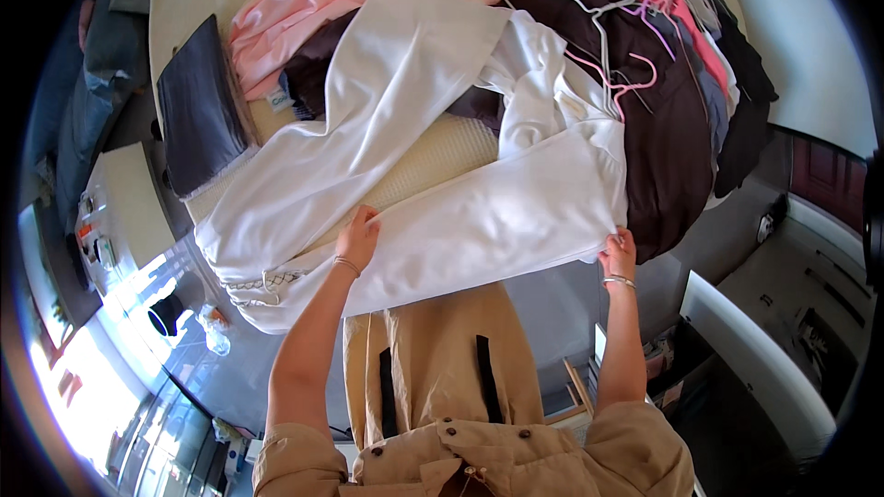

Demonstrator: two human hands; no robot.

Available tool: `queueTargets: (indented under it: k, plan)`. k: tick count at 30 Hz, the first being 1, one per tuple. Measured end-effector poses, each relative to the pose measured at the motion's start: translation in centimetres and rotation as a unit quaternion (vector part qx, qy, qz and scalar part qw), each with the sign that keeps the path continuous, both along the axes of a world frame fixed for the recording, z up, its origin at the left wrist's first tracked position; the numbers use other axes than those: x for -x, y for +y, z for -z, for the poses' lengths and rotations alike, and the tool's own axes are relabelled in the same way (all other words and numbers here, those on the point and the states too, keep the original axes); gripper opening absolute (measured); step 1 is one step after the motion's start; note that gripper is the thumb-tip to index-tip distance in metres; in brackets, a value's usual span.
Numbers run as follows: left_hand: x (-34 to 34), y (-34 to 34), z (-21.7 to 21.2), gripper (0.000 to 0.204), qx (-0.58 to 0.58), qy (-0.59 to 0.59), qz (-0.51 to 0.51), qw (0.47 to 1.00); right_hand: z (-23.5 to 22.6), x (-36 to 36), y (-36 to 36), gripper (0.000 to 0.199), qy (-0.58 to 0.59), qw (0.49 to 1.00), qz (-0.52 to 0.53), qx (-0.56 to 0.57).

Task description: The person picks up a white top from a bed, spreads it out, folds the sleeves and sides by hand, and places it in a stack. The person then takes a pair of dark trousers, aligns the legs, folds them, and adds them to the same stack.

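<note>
White satin-like trousers (pixel 479 221) lie across the near side of the bed. One leg runs along the front edge, while the other slants up toward the middle in loose folds. At the left end the hems are gathered, with a drawstring (pixel 267 283) showing. My left hand (pixel 359 237) is closed in a pinch on the upper edge of the near leg. Farther right, my right hand (pixel 619 253) pinches the fabric at the near right corner. The near leg is fairly flat between my hands, and its lower edge hangs a little over the bed's front.
A dark folded garment (pixel 198 106) lies at the bed's left edge. Pink fabric (pixel 313 14) spreads behind the trousers. To the right are a dark brown garment (pixel 672 156), a pink hanger (pixel 635 83) and several other hangers. A white curved board (pixel 755 368) stands at lower right.
</note>
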State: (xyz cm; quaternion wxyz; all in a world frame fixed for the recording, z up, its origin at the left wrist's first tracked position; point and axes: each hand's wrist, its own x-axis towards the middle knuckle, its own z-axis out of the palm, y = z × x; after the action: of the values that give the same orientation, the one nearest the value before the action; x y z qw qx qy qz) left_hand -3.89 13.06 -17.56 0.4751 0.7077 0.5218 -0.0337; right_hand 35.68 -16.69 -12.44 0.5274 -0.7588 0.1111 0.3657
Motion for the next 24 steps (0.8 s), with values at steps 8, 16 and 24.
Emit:
queueTargets:
  k: [8, 16, 24]
  plan:
    - [-10.1, 1.0, 0.3, 0.035, 0.036, -0.036, 0.133, 0.99, -1.0, 2.3, 2.0, 0.034, -0.002, 0.998, -0.056, 0.017]
    - [-20.6, -0.1, -1.1, 0.013, 0.014, -0.08, 0.152, 0.985, 3.2, 0.8, -3.6, 0.016, -0.273, 0.956, -0.109, 0.02]
    - [-20.9, -2.3, 3.0, 0.015, -0.028, -0.08, 0.115, 0.99, 3.8, 1.9, -2.6, 0.031, -0.312, 0.934, -0.125, 0.122]
